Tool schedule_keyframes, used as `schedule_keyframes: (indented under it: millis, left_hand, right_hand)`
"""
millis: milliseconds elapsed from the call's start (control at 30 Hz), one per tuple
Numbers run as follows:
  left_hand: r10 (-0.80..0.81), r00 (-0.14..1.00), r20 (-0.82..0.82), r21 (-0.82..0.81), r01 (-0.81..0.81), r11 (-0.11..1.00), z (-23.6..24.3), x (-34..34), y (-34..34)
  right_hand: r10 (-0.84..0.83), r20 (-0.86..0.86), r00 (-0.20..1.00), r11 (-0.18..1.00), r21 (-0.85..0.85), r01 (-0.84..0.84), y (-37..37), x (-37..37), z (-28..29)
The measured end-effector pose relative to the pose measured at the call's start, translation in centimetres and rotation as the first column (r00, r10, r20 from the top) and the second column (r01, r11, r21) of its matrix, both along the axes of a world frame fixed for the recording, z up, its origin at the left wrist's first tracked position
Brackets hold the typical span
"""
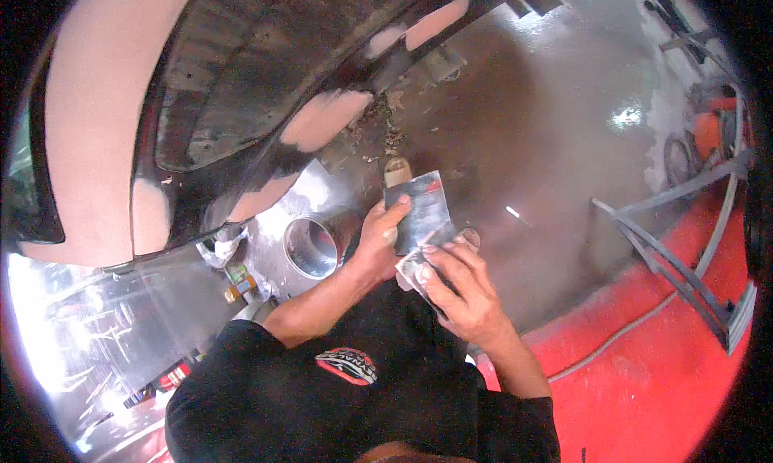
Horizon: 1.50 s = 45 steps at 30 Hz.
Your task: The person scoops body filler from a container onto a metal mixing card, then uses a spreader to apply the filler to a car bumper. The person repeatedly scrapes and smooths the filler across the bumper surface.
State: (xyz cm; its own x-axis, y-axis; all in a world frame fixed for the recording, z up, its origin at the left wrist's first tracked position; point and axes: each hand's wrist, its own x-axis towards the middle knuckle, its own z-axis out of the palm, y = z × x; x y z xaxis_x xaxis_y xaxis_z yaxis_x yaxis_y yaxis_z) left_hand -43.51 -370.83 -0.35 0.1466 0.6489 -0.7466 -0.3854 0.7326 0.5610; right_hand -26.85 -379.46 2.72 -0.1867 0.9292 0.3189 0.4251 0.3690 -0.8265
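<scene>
My left hand (378, 236) is closed on a dark grey sheet (424, 209) that looks like sandpaper, its thumb lying over the near left edge. Pale dust smears the sheet's face. Just to the right and nearer my body, my right hand (469, 292) grips a folded piece of light grey sheet (412, 268), perhaps sandpaper too. This folded piece meets or overlaps the dark sheet's lower edge; I cannot tell which. Both hands are in front of my chest, apart from the car body (266, 145), whose dark surface carries pinkish filler patches (326, 121).
An open metallic bucket (312, 247) stands left of my left forearm. At the right are a grey metal frame (668, 262) and a hose (616, 336) running over a red floor area (636, 390). The grey floor (515, 141) looks wet in places.
</scene>
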Motion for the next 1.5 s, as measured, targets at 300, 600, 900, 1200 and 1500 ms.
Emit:
schedule_keyframes:
  millis: [300, 600, 900, 1200, 1500]
  left_hand:
    - [-0.129, 0.944, 0.303, -0.005, 0.137, 0.991, 4.8, -5.7, 5.4]
    - [-0.364, 0.904, -0.226, 0.458, 0.428, 0.779, 4.5, -14.3, 13.9]
    - [-0.329, 0.888, -0.321, 0.398, 0.442, 0.804, 7.0, -12.5, 15.4]
    - [-0.206, 0.628, -0.751, 0.502, 0.744, 0.440, 5.7, -9.3, 12.5]
    - [-0.441, 0.499, -0.746, -0.131, 0.539, 0.832, -5.4, -18.9, 8.1]
  right_hand:
    - [-0.390, 0.317, 0.865, 0.900, -0.067, 0.431, 1.4, -0.9, -5.1]
    - [-0.861, -0.098, 0.499, 0.462, -0.562, 0.686, 5.0, -12.4, -4.0]
    - [-0.674, 0.199, 0.712, 0.723, -0.026, 0.691, 8.8, -15.6, 3.7]
    - [-0.461, 0.174, 0.870, 0.873, -0.088, 0.480, 7.8, -14.0, 0.5]
    - [-0.783, -0.463, 0.415, 0.607, -0.716, 0.345, 4.7, -10.9, -10.6]
